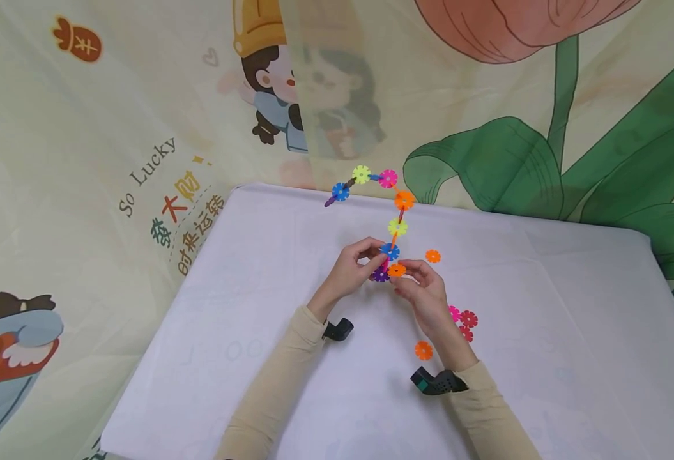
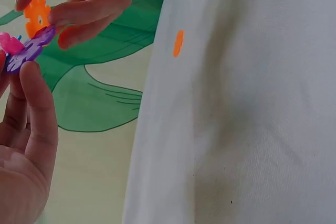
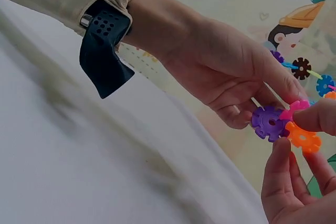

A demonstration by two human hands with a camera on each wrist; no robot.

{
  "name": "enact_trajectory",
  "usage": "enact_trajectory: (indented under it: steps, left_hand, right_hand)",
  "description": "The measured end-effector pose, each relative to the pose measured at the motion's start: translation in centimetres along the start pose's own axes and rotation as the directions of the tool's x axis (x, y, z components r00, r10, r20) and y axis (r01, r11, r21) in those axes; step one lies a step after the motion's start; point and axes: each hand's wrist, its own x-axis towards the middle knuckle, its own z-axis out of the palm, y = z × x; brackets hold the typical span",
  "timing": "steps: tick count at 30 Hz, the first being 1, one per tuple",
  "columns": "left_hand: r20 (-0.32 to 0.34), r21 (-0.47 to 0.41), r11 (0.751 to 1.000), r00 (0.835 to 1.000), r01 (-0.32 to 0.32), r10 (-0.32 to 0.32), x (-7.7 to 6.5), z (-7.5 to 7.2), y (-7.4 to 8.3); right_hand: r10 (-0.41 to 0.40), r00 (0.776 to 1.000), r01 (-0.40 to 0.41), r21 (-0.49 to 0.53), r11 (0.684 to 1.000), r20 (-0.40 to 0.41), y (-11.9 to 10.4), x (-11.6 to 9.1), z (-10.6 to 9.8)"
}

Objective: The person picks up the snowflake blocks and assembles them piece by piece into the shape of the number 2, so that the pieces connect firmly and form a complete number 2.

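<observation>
My left hand (image 1: pixel 352 271) holds the lower end of a chain of notched plastic discs (image 1: pixel 397 227), which curves up and over to the left above it. Its fingertips pinch a purple disc (image 2: pixel 30 52) at that end, beside a pink disc (image 3: pixel 295 109). My right hand (image 1: pixel 428 297) pinches an orange disc (image 3: pixel 304 138) against the purple one, edges meeting. Yellow, blue, orange and pink discs alternate with edge-on ones along the chain. Both hands are raised close together over the white-covered table (image 1: pixel 233 268).
A loose orange disc (image 1: pixel 432 256) lies beyond my right hand, another orange disc (image 1: pixel 423 351) nearer my right wrist. Several red and pink discs (image 1: pixel 469 319) cluster right of that wrist. A printed cloth (image 1: pixel 486 160) hangs behind the table. Each wrist wears a black camera mount (image 1: pixel 439 382).
</observation>
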Motion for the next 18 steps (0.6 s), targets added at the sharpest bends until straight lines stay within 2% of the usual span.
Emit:
enact_trajectory:
  steps: [8, 18]
  left_hand:
    - [0.022, -0.037, 0.999, 1.000, 0.022, -0.021, -0.13, -0.06, 0.28]
    - [0.091, -0.031, 0.997, 0.994, 0.065, -0.062, -0.30, -0.36, 0.37]
  right_hand:
    - [-0.027, 0.999, 0.028, 0.020, 0.999, -0.028, 0.08, -0.06, -0.07]
    - [-0.025, 0.999, 0.026, 0.039, 0.999, -0.046, -0.18, -0.27, -0.09]
